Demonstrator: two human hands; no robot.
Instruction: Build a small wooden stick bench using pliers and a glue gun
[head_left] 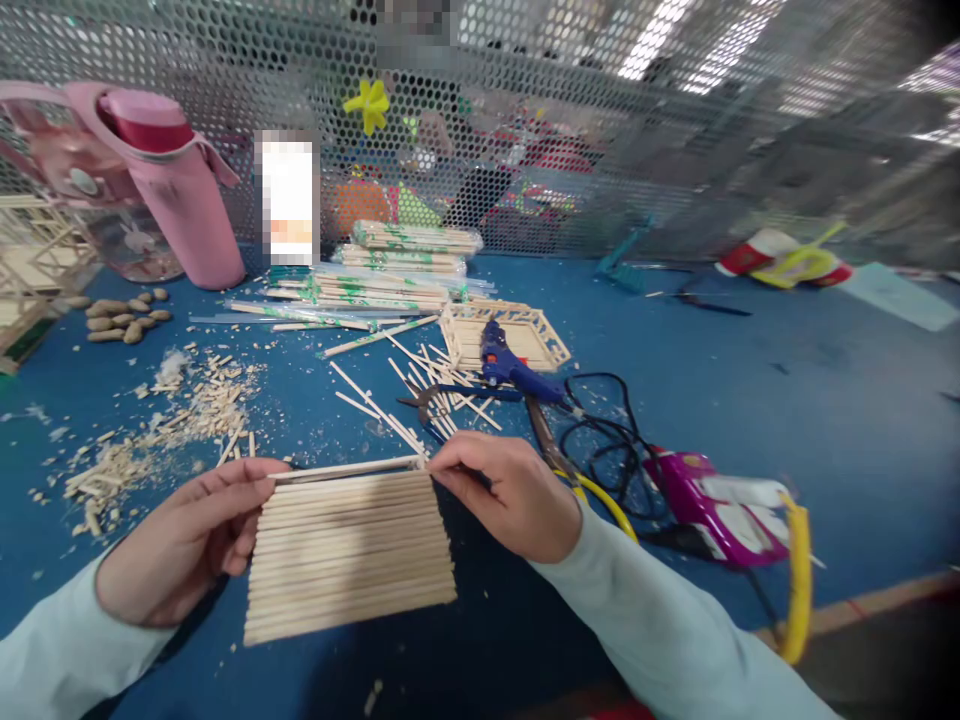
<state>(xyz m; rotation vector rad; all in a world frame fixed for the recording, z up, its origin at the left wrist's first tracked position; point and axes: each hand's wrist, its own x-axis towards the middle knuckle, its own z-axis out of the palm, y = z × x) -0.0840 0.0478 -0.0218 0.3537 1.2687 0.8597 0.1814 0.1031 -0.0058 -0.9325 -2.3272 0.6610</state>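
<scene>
The blue tabletop (750, 400) stands before a wall of metal mesh (675, 150), and it is full of craft material. In the head view, the left hand (180, 540) and the right hand (510, 495) each pinch one end of a single thin stick (345, 468) between thumb and fingertips. This stick lies along the far edge of a panel (349, 560) of sticks set side by side, which rests flat on the tabletop just in front of the person. To do this well, I think the stick must stay parallel to its neighbours, close to them without a gap, and with both ends level with the panel's sides. Counted: one panel, one stick in the hands, one blue glue gun (499, 360), one pink bottle (172, 190), one small frame (544, 345). The loose sticks (375, 410) and wood chips (187, 410) are too many to count.
</scene>
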